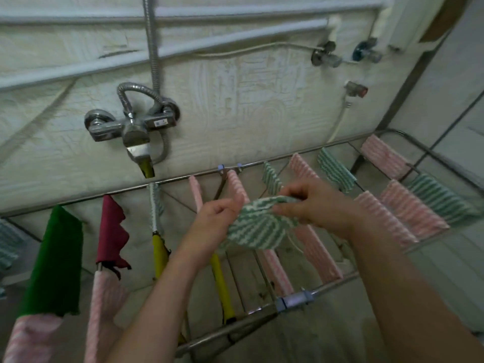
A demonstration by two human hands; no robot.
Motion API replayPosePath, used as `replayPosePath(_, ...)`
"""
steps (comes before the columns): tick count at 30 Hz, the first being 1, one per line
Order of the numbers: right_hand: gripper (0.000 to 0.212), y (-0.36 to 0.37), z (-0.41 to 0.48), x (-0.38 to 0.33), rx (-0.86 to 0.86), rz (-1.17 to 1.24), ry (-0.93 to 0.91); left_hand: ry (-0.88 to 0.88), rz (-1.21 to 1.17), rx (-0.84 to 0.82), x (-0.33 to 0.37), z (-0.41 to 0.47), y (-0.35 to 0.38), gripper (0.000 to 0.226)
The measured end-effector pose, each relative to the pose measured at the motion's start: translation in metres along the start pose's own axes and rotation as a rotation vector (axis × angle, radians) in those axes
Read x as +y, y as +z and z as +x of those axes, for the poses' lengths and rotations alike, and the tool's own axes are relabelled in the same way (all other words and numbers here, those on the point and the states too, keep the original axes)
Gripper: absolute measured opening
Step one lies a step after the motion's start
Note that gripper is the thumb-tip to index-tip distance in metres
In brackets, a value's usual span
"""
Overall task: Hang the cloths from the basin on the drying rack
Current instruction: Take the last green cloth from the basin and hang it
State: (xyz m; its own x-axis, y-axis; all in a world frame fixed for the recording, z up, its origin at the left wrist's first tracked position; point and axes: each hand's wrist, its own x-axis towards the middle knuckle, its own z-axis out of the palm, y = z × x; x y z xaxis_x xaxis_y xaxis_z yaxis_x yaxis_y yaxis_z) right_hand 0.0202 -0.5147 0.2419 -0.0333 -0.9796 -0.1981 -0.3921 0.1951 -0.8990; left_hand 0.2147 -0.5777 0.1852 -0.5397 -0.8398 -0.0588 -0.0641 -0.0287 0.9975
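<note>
**A:** Where is the cloth just now?

**B:** The green-and-white striped woven cloth (258, 227) is held in the air over the middle of the metal-railed drying rack (330, 286). It hangs between both hands and touches no rail that I can make out.

**A:** And the fingers?

**B:** The left hand (216, 214) pinches the cloth's left edge with its fingers curled onto it. The right hand (313, 203) pinches the upper right edge between thumb and fingertips. Both grip the cloth and nothing else.

**A:** Which way does it lie?

**B:** Its long axis runs left to right, from hand to hand, while the rails run from the wall side toward the person. So it lies across the rails, which is how it needs to lie for draping. It is bunched and slack in the middle, not spread flat.

**A:** Where would it go?

**B:** My guess is the bare thin rails (237, 279) directly beneath it. They lie between the yellow-sleeved rail (221, 281) and a pink-and-white striped cloth (277, 276). Neither hand is clearly nearer, though the left sits a little more over that gap.

**A:** And the neighbours?

**B:** A plain green cloth (53, 260) and a maroon cloth (111, 231) hang to the left. More pink and green striped ones hang to the right. The basin isn't in view.
</note>
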Motion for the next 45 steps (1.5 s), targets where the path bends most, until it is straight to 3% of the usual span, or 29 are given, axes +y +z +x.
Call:
replayPosePath(4, 0.010, -0.026, -0.037, 0.019, 0.069, 0.518, 0.067, 0.111, 0.024, -0.104, 0.008, -0.004, 0.043, 0.020)
replayPosePath(8, 0.004, -0.035, -0.052, 0.038, 0.211, 0.797, 0.105, 0.007, -0.212, -0.023, 0.012, 0.000, 0.071, 0.014)
replayPosePath(12, 0.016, -0.061, -0.064, 0.063, 0.343, 0.505, 0.125, 0.050, -0.139, 0.048, 0.012, 0.011, 0.100, 0.022)
replayPosePath(16, 0.010, -0.100, -0.058, 0.085, 0.407, 0.278, 0.123, 0.082, -0.139, 0.104, 0.009, 0.037, 0.130, 0.014)
replayPosePath(20, 0.011, -0.148, -0.040, 0.098, 0.348, 0.332, 0.144, 0.085, -0.146, -0.023, 0.009, 0.070, 0.153, 0.005)
replayPosePath(22, 0.014, -0.171, -0.031, 0.102, 0.342, 0.440, 0.138, 0.134, -0.160, -0.074, 0.009, 0.090, 0.162, 0.013)
replayPosePath(27, 0.008, -0.225, 0.000, 0.121, 0.474, 0.636, 0.127, 0.158, -0.113, -0.086, 0.005, 0.151, 0.192, 0.019)
replayPosePath(33, 0.008, -0.274, 0.019, 0.143, 0.645, 0.342, 0.195, 0.100, -0.144, -0.065, -0.005, 0.201, 0.233, 0.019)
replayPosePath(39, 0.017, -0.331, 0.040, 0.162, 0.659, -0.063, 0.249, 0.032, -0.126, -0.054, -0.005, 0.245, 0.287, 0.033)
replayPosePath(43, 0.013, -0.371, 0.069, 0.188, 0.603, -0.055, 0.306, -0.090, -0.152, -0.077, -0.012, 0.277, 0.322, 0.028)
replayPosePath(45, 0.018, -0.393, 0.097, 0.212, 0.511, -0.005, 0.381, -0.124, -0.049, -0.054, -0.026, 0.301, 0.344, 0.045)
